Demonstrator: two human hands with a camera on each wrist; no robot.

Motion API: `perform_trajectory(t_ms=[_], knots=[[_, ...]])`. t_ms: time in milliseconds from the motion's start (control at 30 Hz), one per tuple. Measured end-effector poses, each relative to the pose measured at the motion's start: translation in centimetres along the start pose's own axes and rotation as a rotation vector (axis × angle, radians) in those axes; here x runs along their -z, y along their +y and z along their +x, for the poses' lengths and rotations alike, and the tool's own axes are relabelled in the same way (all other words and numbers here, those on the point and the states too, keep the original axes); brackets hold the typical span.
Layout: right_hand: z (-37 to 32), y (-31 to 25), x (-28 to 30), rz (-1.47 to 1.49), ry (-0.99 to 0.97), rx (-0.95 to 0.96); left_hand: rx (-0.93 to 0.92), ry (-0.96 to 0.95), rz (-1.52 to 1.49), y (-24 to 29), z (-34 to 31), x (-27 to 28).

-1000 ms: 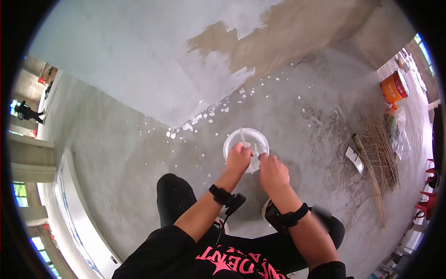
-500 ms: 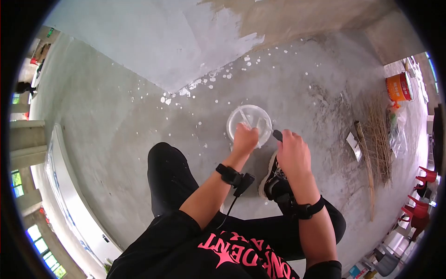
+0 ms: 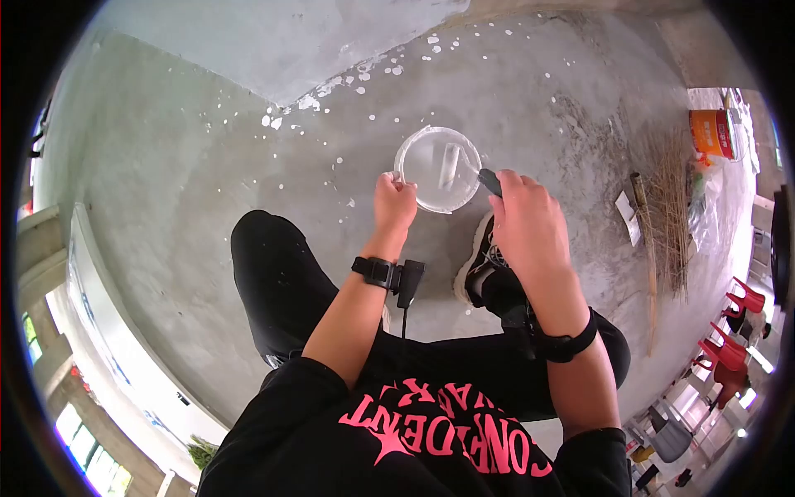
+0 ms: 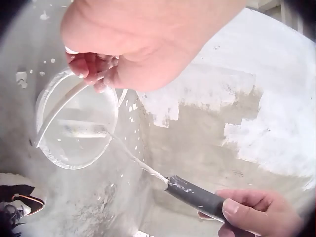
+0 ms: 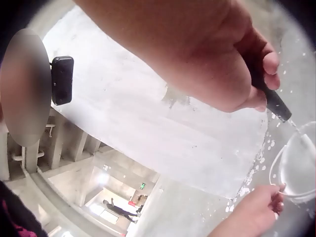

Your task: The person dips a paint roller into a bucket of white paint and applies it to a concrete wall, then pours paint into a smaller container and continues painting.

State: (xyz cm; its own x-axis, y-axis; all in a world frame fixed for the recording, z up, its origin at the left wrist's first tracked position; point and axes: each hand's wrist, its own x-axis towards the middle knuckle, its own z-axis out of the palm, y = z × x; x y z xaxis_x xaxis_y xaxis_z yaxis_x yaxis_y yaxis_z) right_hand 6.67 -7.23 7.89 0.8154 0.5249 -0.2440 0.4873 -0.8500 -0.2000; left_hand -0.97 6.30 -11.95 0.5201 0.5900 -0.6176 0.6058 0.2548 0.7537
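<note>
A white bucket (image 3: 440, 129) of whitish liquid is in front of my feet in the head view. My left hand (image 3: 395, 203) is at its near left rim, fingers curled round the thin white bail handle (image 4: 61, 103), which arcs across the bucket in the left wrist view. A paint roller (image 3: 450, 166) has its pale sleeve inside the bucket, and its whitened metal rod runs out over the rim. My right hand (image 3: 530, 219) grips the roller's dark grip (image 4: 195, 197) to the right of the bucket.
Ahead stands a partly white-coated wall (image 3: 248, 41), with white splashes (image 3: 308, 103) on the floor below. To the right lie a twig bundle (image 3: 667, 224), a pale sheet (image 3: 627, 217) and an orange bucket (image 3: 710, 132). A shoe (image 3: 480, 257) is close behind the white bucket.
The head view has tilted down, so the wall and bucket sit higher. My left hand has shifted from over the bucket to its left rim; my right hand has moved right with the roller's grip.
</note>
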Motion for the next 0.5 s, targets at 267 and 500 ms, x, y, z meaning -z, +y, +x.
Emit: perform_trajectory(t_ms=[267,500], knots=[[0.5,1.0,0.1,0.027,0.044,0.050,-0.020,0.043,-0.014,0.1,-0.4,-0.1],[1.0,0.9,0.2,0.036,0.044,0.044,-0.039,0.015,-0.023,0.1,-0.2,-0.6]])
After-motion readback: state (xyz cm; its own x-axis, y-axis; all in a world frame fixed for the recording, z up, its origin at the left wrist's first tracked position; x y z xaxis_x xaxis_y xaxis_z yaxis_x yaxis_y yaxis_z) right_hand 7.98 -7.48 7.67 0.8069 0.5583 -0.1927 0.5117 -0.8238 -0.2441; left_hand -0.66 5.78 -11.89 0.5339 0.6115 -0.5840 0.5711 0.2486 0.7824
